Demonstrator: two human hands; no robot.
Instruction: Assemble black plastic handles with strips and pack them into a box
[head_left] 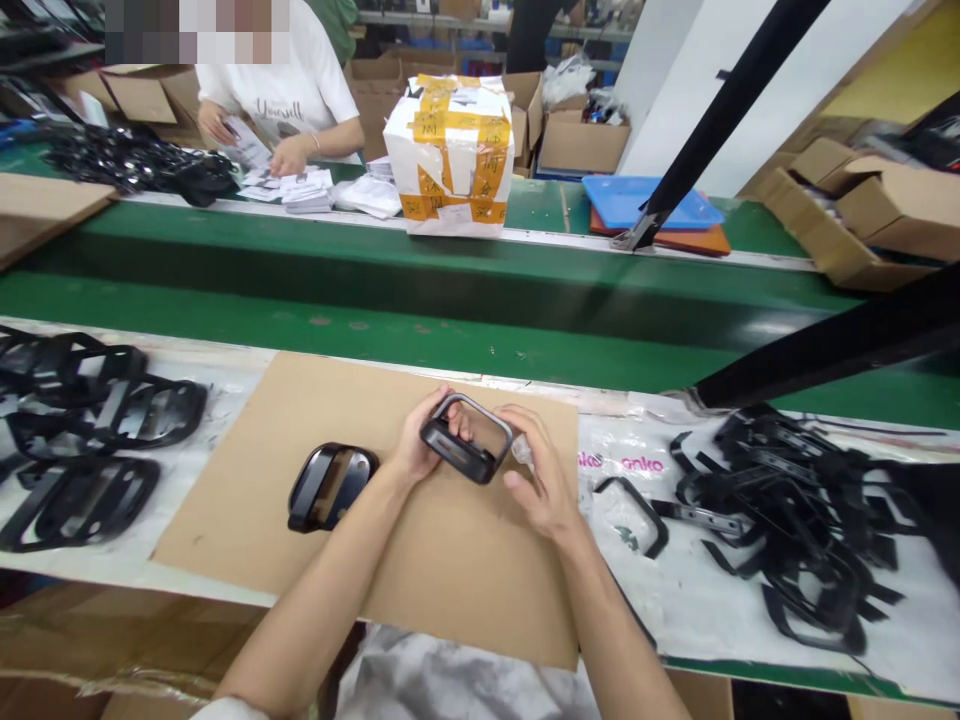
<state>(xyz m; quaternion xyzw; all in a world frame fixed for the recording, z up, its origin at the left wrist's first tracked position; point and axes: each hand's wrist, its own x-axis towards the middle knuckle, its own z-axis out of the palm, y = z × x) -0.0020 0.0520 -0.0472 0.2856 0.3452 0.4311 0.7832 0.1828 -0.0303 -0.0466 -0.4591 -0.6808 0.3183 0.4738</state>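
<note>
My left hand (425, 437) grips the left end of a black frame-shaped part (463, 455), with fingers showing through its opening. The part is held tilted above a brown cardboard sheet (465, 560). At its right side is my right hand (541, 470), thumb and fingers apart, with a small clear piece, perhaps plastic, by the fingers. Whether the right fingertips touch the part is hard to tell. Left of my left forearm, a similar black part with a raised loop (330, 487) lies on the cardboard.
Several assembled black parts (82, 500) lie at the left. A pile of black brackets (810, 530) and one loose bracket (637, 515) lie at the right. A dark slanted post (825, 340) rises there. Across the green conveyor (420, 325), a taped box (454, 155) stands near a co-worker handling papers (307, 190).
</note>
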